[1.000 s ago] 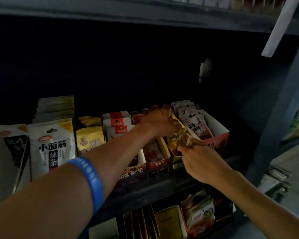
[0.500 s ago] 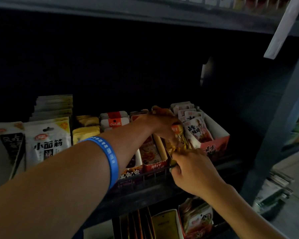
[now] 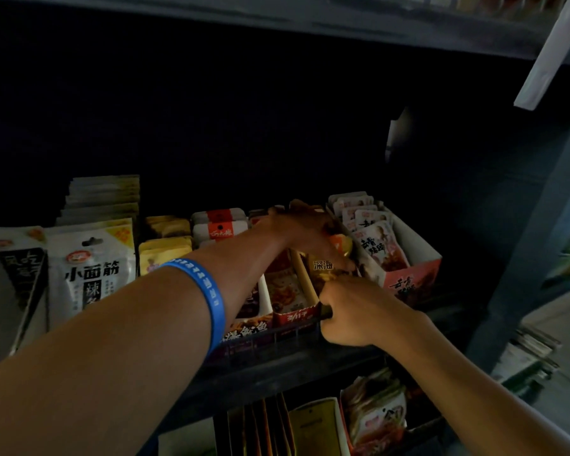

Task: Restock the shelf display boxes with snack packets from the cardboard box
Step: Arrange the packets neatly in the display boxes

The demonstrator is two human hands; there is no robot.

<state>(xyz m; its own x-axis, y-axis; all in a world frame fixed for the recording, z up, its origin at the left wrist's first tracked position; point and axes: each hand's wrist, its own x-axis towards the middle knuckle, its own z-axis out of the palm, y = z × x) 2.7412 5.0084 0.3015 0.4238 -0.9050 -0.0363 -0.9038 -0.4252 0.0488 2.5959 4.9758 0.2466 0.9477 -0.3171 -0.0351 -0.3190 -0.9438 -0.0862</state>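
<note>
Several open display boxes stand in a row on a dark shelf. My left hand point(image 3: 301, 230), with a blue wristband on its forearm, is curled over the tops of the golden snack packets point(image 3: 323, 266) in a narrow display box point(image 3: 305, 283) with a tan wall. My right hand point(image 3: 352, 311) grips the lower front of those packets at the box's front end. To the right stands a red-and-white display box point(image 3: 418, 263) full of pink-white packets. The cardboard box is not in view.
Left of my hands stand a red-fronted box of packets point(image 3: 293, 315), red-and-white packs point(image 3: 218, 227), yellow packs point(image 3: 163, 255) and large white pouches point(image 3: 91, 274). A wire rail point(image 3: 270, 339) edges the shelf. More packets point(image 3: 374, 416) sit on the shelf below. A dark upright point(image 3: 537, 245) stands right.
The golden packets have gone down from above the box into it. My right hand dropped to the box's front end, and my left hand stayed on top of the packets.
</note>
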